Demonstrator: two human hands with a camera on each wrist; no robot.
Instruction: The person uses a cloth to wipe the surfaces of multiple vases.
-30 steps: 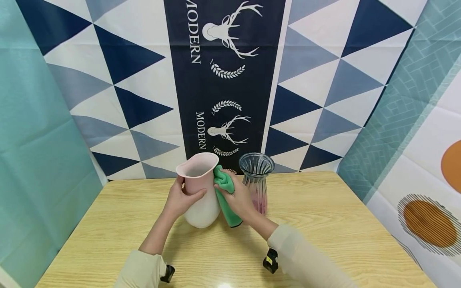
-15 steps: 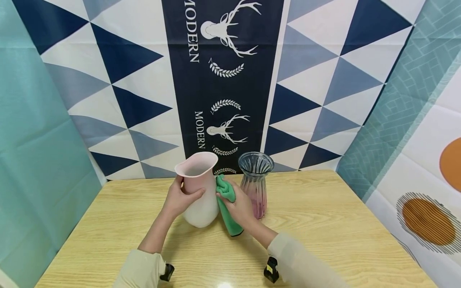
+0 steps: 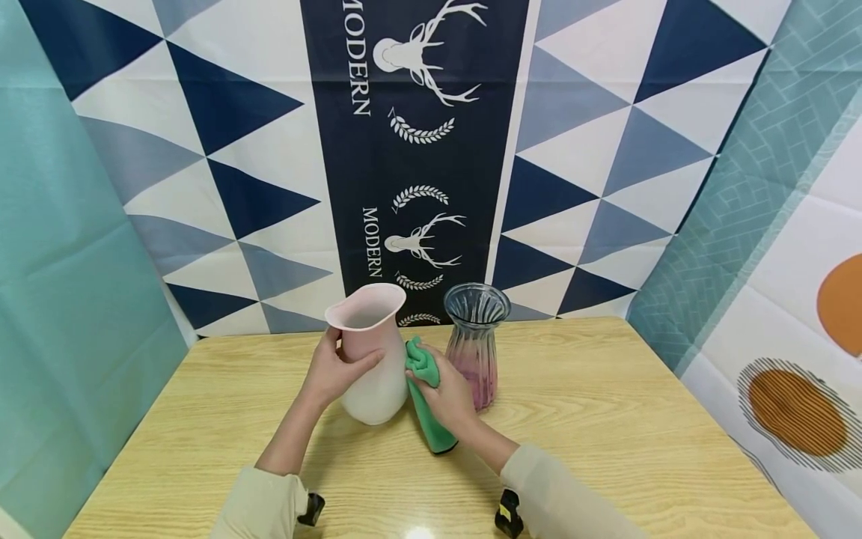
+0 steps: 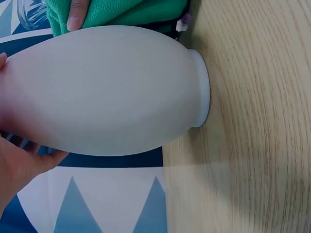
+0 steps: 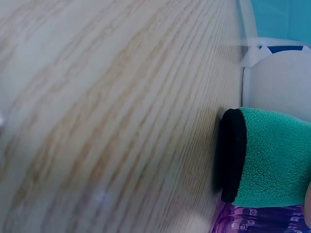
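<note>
A pink-to-white vase (image 3: 373,374) with a wavy rim stands on the wooden table. My left hand (image 3: 337,368) grips its neck from the left, thumb across the front. In the left wrist view the foot of the vase (image 4: 116,92) meets the tabletop. My right hand (image 3: 450,393) holds a folded green cloth (image 3: 423,367) against the vase's right side. The cloth's dark-edged lower end hangs close over the table; in the right wrist view the cloth (image 5: 272,160) overlaps the vase's lower part. Most of the right hand's fingers are hidden there.
A ribbed glass vase (image 3: 480,337), blue at the top and pink below, stands just right of my right hand. The table (image 3: 236,404) reaches back to a patterned wall cloth (image 3: 417,165). Hanging cloths flank both sides.
My right hand and the green cloth have slid down along the pink-and-white vase's right side, from near its rim to its middle. My left hand keeps its grip on the neck.
</note>
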